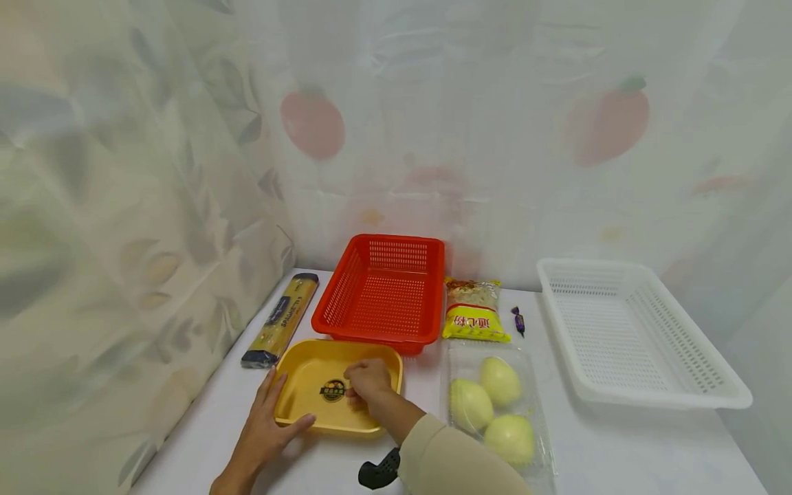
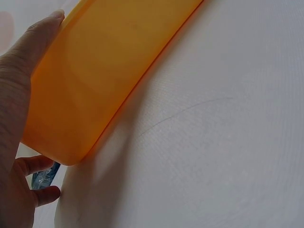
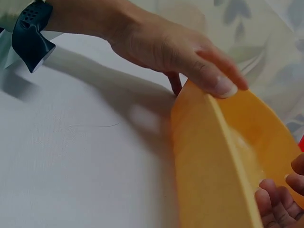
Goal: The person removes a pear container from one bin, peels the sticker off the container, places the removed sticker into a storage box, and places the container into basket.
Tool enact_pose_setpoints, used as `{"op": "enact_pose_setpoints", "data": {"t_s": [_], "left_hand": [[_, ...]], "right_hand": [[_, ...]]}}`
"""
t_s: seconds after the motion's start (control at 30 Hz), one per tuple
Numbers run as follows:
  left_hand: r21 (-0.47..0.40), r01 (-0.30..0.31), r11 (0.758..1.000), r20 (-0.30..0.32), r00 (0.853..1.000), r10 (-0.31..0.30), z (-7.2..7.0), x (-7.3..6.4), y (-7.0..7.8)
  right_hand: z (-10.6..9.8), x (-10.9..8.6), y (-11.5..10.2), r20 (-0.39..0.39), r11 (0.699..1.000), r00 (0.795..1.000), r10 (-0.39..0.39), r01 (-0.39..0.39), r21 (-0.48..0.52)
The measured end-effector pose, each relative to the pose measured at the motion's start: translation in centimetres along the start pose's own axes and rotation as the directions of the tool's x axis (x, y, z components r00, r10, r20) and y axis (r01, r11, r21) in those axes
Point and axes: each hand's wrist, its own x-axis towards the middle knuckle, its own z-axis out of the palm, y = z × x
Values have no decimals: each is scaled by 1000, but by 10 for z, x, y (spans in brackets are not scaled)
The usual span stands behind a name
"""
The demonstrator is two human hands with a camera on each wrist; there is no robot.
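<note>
A yellow plastic tray (image 1: 307,395) with a dark round logo sits at the front left of the table. My left hand (image 1: 265,430) grips its near left corner, thumb over the near rim and fingers along the outer left side; in the left wrist view the tray's orange-yellow wall (image 2: 99,76) lies beside the thumb. Inside the tray is my right hand (image 1: 374,385), its fingers curled low over the floor near the logo. The right wrist view catches only its fingertips (image 3: 278,202) at the edge, and whether they hold anything is hidden.
Behind the tray stands a red basket (image 1: 396,295). Spaghetti (image 1: 284,320) lies left of it; a yellow pasta bag (image 1: 475,313) and a purple-wrapped candy (image 1: 518,322) lie right. Several pale green round fruits (image 1: 510,438) rest in clear plastic. A white basket (image 1: 619,344) stands far right.
</note>
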Motion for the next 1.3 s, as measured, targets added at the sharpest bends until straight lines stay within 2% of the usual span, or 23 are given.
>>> {"op": "enact_pose_setpoints", "data": {"t_s": [0.23,0.5,0.73,0.9,0.97,1.2,1.3], "left_hand": [[-3,12,1000,2,1000,-12,2,2,-3],[-9,13,1000,-7,1000,-13,4,1,-3],[7,59,998,34,998,-59,1,2,2],[20,81,996,54,995,-82,0,4,3],[23,76,997,52,996,-77,1,4,2],[-1,-2,1000,6,1000,2,1,3,0],[-6,-5,1000,2,1000,5,1,3,-1]], "right_hand": [[-13,-12,-21,89,998,995,-49,44,54],[-27,-28,-48,135,994,985,-105,103,26],[-45,-42,-65,194,985,966,-171,165,43],[-60,-49,-70,222,982,957,-188,178,64],[-66,-52,-72,228,982,955,-190,179,66],[-86,-65,-81,226,974,948,-224,215,63],[-96,-71,-84,235,969,940,-246,239,59]]}}
